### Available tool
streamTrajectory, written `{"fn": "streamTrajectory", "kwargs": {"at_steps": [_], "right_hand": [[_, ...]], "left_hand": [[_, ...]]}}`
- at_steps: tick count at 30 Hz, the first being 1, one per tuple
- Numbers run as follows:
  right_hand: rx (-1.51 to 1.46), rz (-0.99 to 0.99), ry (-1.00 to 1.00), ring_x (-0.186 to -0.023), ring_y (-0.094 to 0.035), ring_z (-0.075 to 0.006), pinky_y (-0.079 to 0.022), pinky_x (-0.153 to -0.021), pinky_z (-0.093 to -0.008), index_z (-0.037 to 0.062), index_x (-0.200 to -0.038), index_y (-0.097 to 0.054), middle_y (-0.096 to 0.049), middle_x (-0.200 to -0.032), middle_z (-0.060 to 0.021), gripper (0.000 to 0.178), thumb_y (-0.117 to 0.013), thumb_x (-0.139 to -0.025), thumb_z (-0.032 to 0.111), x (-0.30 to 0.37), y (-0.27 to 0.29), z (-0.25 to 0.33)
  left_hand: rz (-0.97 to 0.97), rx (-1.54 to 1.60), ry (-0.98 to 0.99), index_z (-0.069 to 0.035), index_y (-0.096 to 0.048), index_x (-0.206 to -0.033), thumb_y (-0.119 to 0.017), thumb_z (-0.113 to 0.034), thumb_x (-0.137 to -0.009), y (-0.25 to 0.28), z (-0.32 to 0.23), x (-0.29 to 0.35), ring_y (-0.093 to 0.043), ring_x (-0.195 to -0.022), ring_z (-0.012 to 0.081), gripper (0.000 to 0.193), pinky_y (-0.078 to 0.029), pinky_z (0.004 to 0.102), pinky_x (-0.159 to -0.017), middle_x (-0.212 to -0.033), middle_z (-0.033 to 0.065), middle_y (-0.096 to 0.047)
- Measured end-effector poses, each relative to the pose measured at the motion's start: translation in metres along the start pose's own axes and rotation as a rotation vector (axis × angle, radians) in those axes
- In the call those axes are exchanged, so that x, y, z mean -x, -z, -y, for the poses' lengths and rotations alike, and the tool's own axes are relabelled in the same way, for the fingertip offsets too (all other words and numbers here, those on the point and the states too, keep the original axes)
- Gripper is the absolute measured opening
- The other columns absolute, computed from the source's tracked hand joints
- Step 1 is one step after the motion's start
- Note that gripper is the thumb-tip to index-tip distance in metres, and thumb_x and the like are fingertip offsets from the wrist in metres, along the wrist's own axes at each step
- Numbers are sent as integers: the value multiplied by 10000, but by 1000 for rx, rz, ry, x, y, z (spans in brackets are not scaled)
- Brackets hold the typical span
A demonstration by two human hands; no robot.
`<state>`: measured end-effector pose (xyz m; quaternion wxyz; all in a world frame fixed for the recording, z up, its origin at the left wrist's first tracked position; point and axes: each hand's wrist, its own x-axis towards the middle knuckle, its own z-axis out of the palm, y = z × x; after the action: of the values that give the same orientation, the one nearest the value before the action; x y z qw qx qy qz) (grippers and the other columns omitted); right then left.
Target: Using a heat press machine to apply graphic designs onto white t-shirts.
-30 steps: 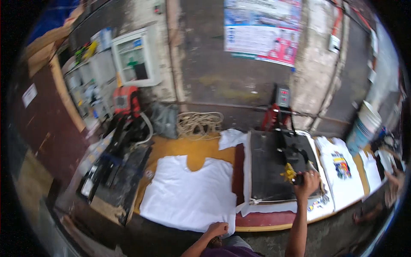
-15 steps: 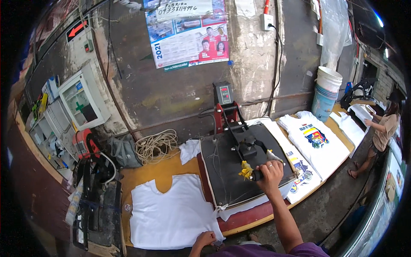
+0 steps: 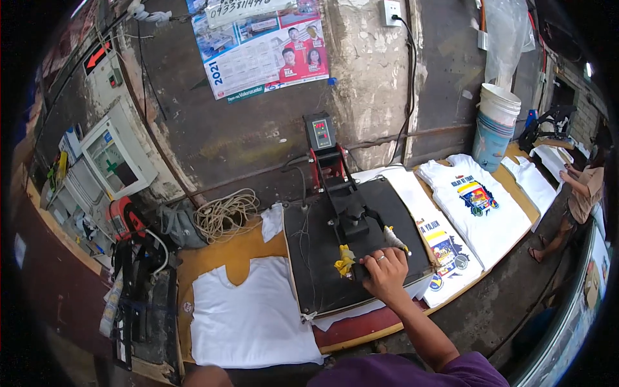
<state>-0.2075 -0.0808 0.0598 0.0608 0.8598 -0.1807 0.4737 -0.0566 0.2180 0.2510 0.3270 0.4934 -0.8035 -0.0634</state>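
My right hand [image 3: 385, 273] is wrapped around the handle of a heat press, a ring on one finger. The press's black plate [image 3: 316, 258] lies lowered, with white cloth edges showing beneath its front side. Yellow wrapping [image 3: 345, 260] and pale wrapping [image 3: 397, 238] cover parts of the lever by my hand. Left of the press a blank white shirt [image 3: 248, 316] lies flat. My left hand [image 3: 207, 376] shows only as a smeared patch at the lower edge, below the shirt; its fingers cannot be made out.
Printed white shirts [image 3: 477, 213] lie right of the press, near stacked buckets [image 3: 495, 132]. A second red and black press [image 3: 126, 219] stands at left, beside a coiled rope [image 3: 225, 216]. Another person [image 3: 583, 187] stands at far right, handling white cloth.
My left hand has left the front edge of the blank shirt and moved left and down. My right hand stays on the handle. The whole view has shifted slightly.
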Motion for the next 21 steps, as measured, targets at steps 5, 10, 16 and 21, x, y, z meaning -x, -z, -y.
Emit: {"fn": "streamTrajectory", "kwargs": {"at_steps": [5, 10, 16, 21], "right_hand": [[-12, 20, 22, -780, -577, -238, -455, -766, -383, 102, -849, -598, -542, -789, -42, 314, -659, -540, 106, -2, 0, -6], [3, -15, 60, -769, -584, -230, -455, -760, -377, 107, -846, -599, -546, -786, -36, 320, -663, -532, 115, -2, -1, -7], [23, -46, 55, -766, -586, -227, -456, -748, -377, 106, -839, -601, -562, -802, -35, 350, -676, -499, 134, 0, -5, -4], [53, -86, 32, -755, -584, -231, -454, -738, -377, 108, -812, -600, -564, -784, -33, 334, -685, -489, 130, -1, -6, 2]], "left_hand": [[90, 61, -137, -86, -676, -867, -616, -222, -862, 16, -16, -49, -643, -737, 317, 149, -519, 422, -680, -778, 113, -663], [96, 89, -146, -81, -667, -862, -614, -219, -867, 18, -5, -48, -636, -731, 299, 148, -517, 409, -680, -770, 106, -654], [79, 101, -155, -74, -656, -856, -611, -215, -874, 29, 4, -23, -628, -724, 276, 149, -515, 394, -679, -761, 98, -643], [53, 111, -164, -69, -647, -851, -608, -211, -879, 44, 14, 1, -622, -718, 258, 150, -514, 382, -678, -753, 91, -635]]}}
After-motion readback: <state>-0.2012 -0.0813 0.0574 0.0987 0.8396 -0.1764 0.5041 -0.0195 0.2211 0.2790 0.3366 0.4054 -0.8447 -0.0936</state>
